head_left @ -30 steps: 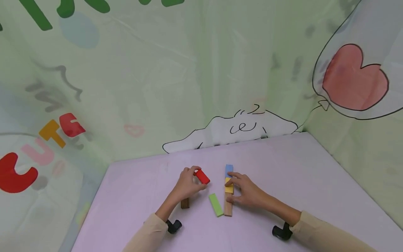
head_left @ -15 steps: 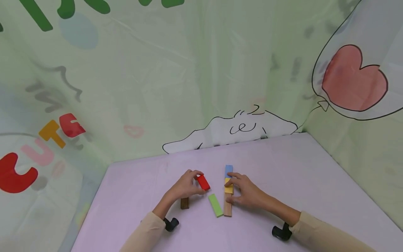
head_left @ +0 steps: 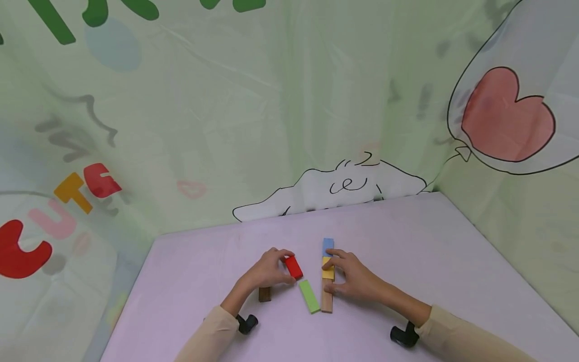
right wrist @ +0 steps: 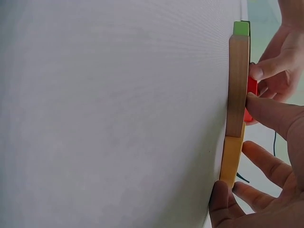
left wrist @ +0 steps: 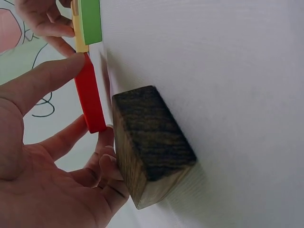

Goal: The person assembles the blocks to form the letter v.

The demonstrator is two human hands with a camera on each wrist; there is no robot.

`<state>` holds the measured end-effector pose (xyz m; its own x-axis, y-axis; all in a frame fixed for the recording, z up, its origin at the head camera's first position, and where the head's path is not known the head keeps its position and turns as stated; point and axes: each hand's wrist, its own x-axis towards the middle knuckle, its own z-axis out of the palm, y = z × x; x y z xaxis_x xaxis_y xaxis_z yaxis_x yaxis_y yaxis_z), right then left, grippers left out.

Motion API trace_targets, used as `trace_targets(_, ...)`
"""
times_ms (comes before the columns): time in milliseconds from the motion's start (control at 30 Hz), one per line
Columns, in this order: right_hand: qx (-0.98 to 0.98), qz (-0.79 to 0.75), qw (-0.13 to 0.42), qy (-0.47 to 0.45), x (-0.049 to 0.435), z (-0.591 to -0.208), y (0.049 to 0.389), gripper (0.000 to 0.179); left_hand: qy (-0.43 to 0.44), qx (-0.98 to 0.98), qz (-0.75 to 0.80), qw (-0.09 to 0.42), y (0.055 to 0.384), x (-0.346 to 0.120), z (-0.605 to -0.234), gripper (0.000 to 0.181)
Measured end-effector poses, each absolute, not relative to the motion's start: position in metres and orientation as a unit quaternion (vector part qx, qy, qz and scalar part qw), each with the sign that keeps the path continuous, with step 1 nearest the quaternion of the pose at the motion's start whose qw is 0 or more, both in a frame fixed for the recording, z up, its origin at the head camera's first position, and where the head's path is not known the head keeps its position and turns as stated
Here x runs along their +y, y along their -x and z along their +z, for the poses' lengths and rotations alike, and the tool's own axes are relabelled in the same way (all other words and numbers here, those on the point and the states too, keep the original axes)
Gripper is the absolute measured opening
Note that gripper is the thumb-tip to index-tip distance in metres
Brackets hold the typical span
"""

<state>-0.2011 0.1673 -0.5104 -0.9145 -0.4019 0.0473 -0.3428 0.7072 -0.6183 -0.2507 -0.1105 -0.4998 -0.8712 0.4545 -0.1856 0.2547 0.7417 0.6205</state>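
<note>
My left hand (head_left: 267, 269) pinches a red wooden block (head_left: 294, 267) by its two ends, thumb on the near one. The red block sits just beyond the far end of a green block (head_left: 309, 296); whether they touch I cannot tell. To the right, a blue block (head_left: 327, 245), a yellow block (head_left: 328, 275) and a plain wood block (head_left: 326, 299) lie end to end in a straight row. My right hand (head_left: 357, 276) rests its fingertips on this row, thumb at the plain block. Beside the left hand stands a dark brown block (left wrist: 149, 137).
The blocks lie on a pale lilac table (head_left: 384, 226). A printed cloth backdrop (head_left: 226, 125) rises behind its far edge. Each wrist wears a small black camera, such as the left wrist camera (head_left: 247, 324).
My left hand has brought the red block nearer to me and slightly right, closer to the green block's far end. My right hand has stayed on the row.
</note>
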Motion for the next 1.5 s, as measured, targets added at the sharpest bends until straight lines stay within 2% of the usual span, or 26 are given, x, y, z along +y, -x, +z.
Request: trace_targets(1500,0.927,-0.322,0.053,0.185,0.1654,-0.5099,0.2015,0.041,-0.220,0.911,0.301,0.176,0.2509,-0.1074,-0.5082,0.066)
